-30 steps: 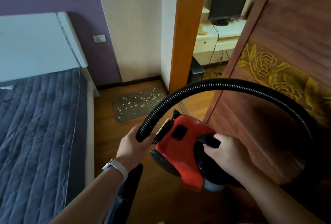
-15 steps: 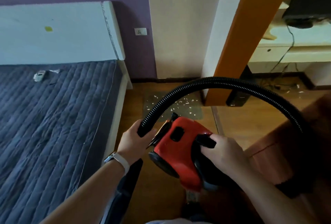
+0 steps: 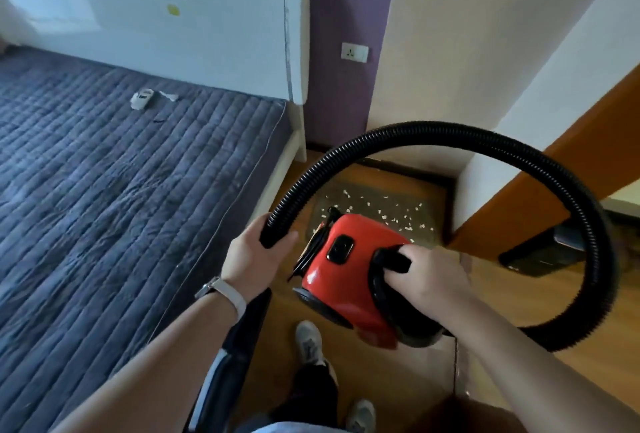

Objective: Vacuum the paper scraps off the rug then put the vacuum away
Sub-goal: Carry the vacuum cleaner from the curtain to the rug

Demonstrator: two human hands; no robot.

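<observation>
Red vacuum (image 3: 346, 282) gripped in my right hand (image 3: 427, 275), left hand (image 3: 252, 256) holds hose (image 3: 433, 131); paper scraps (image 3: 398, 215) cover far rug (image 3: 377, 202), vacuuming apparently not started.

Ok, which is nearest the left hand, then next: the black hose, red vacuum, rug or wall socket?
From the left hand, head view:
1. Black ribbed hose, gripped in it.
2. Red plastic vacuum, just to its right.
3. Grey rug with paper scraps, ahead, past the vacuum.
4. White wall socket, up on the purple wall.
</observation>
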